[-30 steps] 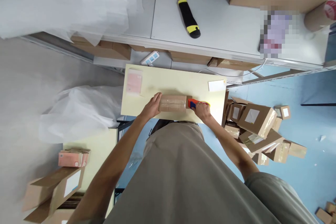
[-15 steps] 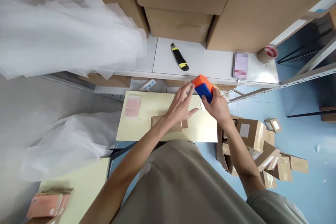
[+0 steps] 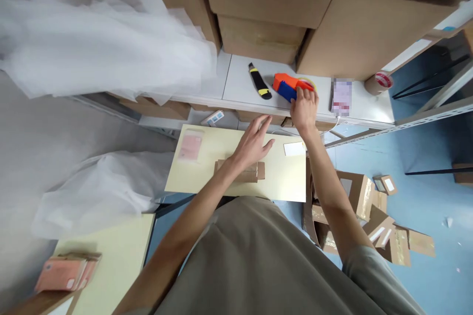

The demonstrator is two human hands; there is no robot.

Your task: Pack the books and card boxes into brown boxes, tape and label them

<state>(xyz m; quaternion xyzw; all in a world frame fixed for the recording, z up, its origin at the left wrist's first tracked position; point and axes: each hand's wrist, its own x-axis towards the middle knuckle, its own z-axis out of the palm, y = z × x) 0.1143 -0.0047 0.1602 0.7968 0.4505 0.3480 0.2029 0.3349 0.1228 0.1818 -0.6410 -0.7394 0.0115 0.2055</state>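
Note:
My right hand (image 3: 305, 110) grips an orange and blue tape dispenser (image 3: 287, 84) by its near right side, at the white shelf (image 3: 236, 81). A roll of tape shows at the dispenser's right end. My left hand (image 3: 254, 143) hovers with fingers stretched out and holds nothing. Beneath that wrist, a small brown cardboard box (image 3: 251, 172) lies on the pale yellow table (image 3: 284, 182), partly hidden by the forearm. A white label (image 3: 294, 149) rests near the table's right edge. Left of the dispenser lies a black and yellow utility knife (image 3: 259, 81).
Large cartons (image 3: 262, 39) line the shelf's back. White foam sheets (image 3: 111, 49) hang over its left part. A phone-like device (image 3: 342, 97) with a cable and a brown tape roll (image 3: 379, 82) sit at right. A pink packet (image 3: 190, 145) lies on the table; boxes (image 3: 354, 189) pile up on the floor.
My right hand has carried the tape dispenser up and forward from above the table's back edge to the shelf. My left hand has separated from it and stays over the table.

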